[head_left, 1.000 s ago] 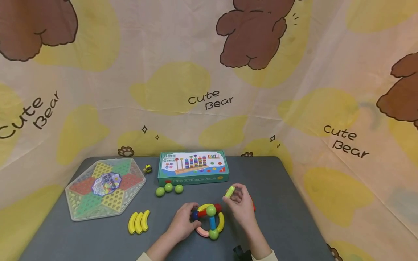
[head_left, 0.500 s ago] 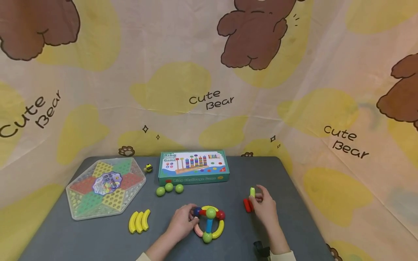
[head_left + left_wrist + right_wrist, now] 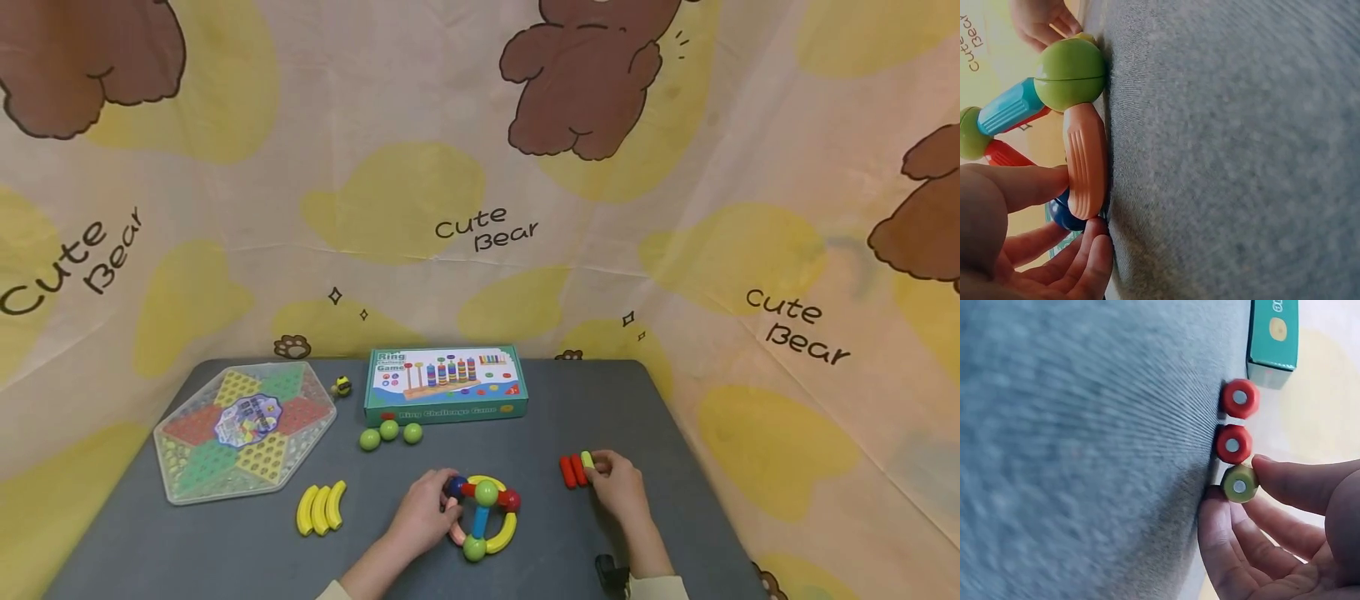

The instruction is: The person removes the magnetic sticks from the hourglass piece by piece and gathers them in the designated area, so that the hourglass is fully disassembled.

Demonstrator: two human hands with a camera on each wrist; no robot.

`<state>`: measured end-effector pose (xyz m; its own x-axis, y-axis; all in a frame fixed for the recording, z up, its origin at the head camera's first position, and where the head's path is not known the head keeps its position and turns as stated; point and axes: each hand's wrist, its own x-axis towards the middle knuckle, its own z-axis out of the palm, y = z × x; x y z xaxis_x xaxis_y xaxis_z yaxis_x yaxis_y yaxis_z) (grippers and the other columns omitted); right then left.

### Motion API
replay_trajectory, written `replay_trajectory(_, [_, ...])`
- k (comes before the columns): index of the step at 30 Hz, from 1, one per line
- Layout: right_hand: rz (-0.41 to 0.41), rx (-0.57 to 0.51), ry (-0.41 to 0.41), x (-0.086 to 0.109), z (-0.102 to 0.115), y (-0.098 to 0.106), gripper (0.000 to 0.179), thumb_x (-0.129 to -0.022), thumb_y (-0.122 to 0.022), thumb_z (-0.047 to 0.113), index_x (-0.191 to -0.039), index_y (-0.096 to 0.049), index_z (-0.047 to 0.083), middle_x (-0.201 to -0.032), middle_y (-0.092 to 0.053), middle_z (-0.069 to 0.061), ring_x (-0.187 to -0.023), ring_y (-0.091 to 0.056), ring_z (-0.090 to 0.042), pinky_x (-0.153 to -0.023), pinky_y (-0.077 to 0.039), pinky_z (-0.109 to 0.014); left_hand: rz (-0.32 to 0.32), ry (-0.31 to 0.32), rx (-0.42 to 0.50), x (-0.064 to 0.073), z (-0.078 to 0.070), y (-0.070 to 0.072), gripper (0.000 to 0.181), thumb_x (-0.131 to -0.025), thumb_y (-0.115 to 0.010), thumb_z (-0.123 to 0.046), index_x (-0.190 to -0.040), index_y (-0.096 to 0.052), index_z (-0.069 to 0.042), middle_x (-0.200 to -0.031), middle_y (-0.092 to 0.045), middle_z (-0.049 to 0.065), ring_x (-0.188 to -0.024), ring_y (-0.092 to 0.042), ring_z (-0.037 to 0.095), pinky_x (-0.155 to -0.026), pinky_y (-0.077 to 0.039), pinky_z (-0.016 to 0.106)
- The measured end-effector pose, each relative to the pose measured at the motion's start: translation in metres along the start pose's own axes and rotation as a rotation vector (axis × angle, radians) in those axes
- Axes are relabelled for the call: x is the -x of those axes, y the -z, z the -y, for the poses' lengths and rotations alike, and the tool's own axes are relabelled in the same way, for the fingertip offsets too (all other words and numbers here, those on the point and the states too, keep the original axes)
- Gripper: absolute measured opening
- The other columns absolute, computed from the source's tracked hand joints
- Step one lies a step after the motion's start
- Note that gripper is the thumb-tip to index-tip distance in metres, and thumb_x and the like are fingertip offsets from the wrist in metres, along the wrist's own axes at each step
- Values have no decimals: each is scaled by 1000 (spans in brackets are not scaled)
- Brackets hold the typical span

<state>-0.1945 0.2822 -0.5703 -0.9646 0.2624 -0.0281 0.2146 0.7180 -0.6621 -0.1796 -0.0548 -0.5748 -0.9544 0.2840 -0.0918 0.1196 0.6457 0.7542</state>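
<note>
A toy frame of magnetic sticks and balls (image 3: pixel 480 522) stands on the table in front of me, with green, red and blue balls. My left hand (image 3: pixel 422 513) grips its left side. In the left wrist view, the thumb presses on the salmon curved stick (image 3: pixel 1087 161) and other fingers lie by the dark blue ball (image 3: pixel 1067 214). Farther right, my right hand (image 3: pixel 619 485) pinches a yellow-green magnetic stick (image 3: pixel 1239 484) between thumb and fingers. It lies beside two red magnetic sticks (image 3: pixel 1234 444), the three side by side with metal ends showing.
Three yellow curved sticks (image 3: pixel 320 508) lie at the left, and three green balls (image 3: pixel 389 431) sit before the Ring Challenge Game box (image 3: pixel 446 385). A hexagonal Chinese checkers case (image 3: pixel 245 433) and a small bee figure (image 3: pixel 342 386) are at the back left.
My right hand has moved right with the yellow-green stick, away from the frame, and lowered it beside the red sticks. The left hand keeps its hold; the frame has turned and settled slightly.
</note>
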Motion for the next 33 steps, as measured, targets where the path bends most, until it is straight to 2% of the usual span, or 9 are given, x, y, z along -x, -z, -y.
replay_trajectory(7, [23, 30, 34, 2, 0, -3, 23, -93, -68, 14, -111, -71, 0, -94, -72, -10, -83, -65, -24, -72, -52, -41, -13, -13, -9, 1, 0, -1, 42, -85, -78, -10, -125, -65, -5, -93, -58, 2, -77, -52, 12, -65, -45, 29])
replay_trajectory(11, [7, 56, 32, 5, 0, -4, 24, -96, -63, 15, -114, -71, 1, -97, -71, -10, -85, -65, -25, -74, -52, -46, -14, -41, -22, 2, -1, 1, 43, -87, -74, -7, -128, -64, -7, -111, -62, 8, -98, -61, 24, -81, -54, 43])
replay_trajectory(15, [-31, 60, 39, 9, 3, -4, 26, -97, -64, 17, -117, -70, 2, -100, -71, -12, -87, -66, -28, -75, -53, -49, -15, -70, -20, 3, -4, 5, 46, -87, -71, -7, -133, -63, -9, -128, -59, 11, -117, -58, 34, -95, -51, 56])
replay_trajectory(17, [-30, 58, 44, 9, 5, -6, 34, -96, -67, 23, -121, -68, 0, -107, -71, -16, -94, -66, -32, -80, -53, -52, -18, -76, -13, 2, -5, 7, 47, -87, -70, -7, -133, -63, -9, -128, -58, 11, -114, -59, 32, -94, -51, 55])
replay_trajectory(20, [7, 91, 42, 10, 12, -14, 58, -94, -70, 41, -132, -60, -1, -118, -65, -22, -104, -62, -38, -87, -51, -57, -26, -80, -8, 2, -5, 8, 47, -86, -69, -6, -132, -63, -8, -128, -59, 10, -111, -60, 29, -91, -52, 53])
replay_trajectory(22, [45, 123, 31, 11, 17, -20, 77, -88, -73, 53, -139, -54, -2, -127, -59, -26, -114, -56, -43, -93, -48, -61, -33, -81, -9, 2, -5, 8, 46, -85, -69, -5, -131, -64, -8, -126, -60, 10, -106, -61, 27, -88, -52, 51])
replay_trajectory(24, [72, 160, 34, 13, 25, -25, 87, -82, -77, 57, -142, -50, -1, -128, -55, -28, -114, -52, -45, -92, -48, -61, -41, -77, -12, 3, -5, 8, 45, -85, -69, -4, -130, -65, -7, -125, -61, 10, -102, -61, 24, -86, -53, 49])
replay_trajectory(28, [64, 181, 47, 16, 33, -29, 82, -81, -83, 42, -141, -50, -2, -125, -53, -29, -111, -50, -44, -90, -50, -59, -49, -66, -10, 2, -6, 7, 45, -84, -69, -4, -128, -65, -7, -122, -62, 8, -94, -60, 19, -78, -52, 42])
replay_trajectory(33, [10, 158, 56, 17, 32, -29, 63, -85, -79, 19, -136, -53, -7, -114, -56, -29, -98, -53, -41, -84, -49, -55, -57, -58, 4, 2, -7, 7, 44, -84, -69, -4, -127, -66, -7, -121, -62, 9, -93, -59, 19, -75, -51, 40])
